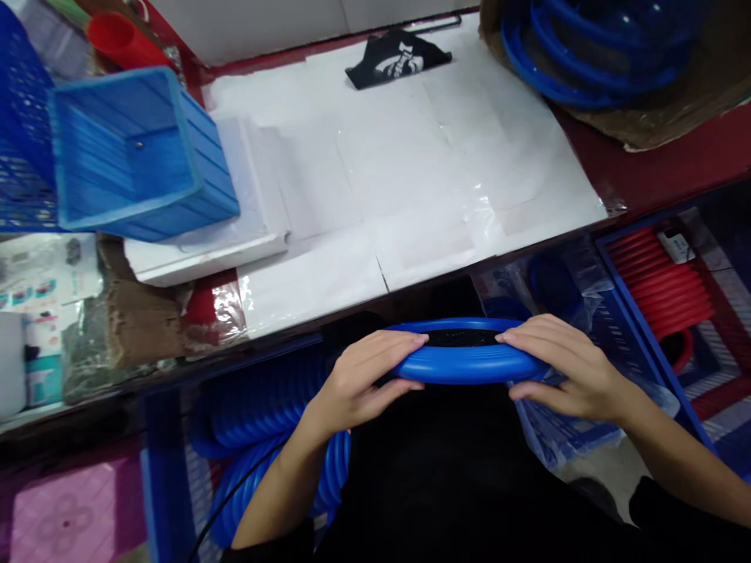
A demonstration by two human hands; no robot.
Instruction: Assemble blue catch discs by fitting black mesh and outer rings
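Both hands – left hand (357,383) & right hand (566,367) – grip blue ring (469,363).

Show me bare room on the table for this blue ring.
For the blue ring: the white paper between the blue bin, black cloth and stacked rings lies bare. Crowded: left of the bin, and the blue hoses and red hoses below.

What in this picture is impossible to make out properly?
Head view, blue plastic ring: both ends hidden under the left hand and right hand.
Head view, black printed cloth: white design too small to read.
Head view, stacked blue plastic hoops at top right: cut off by the picture's edge.
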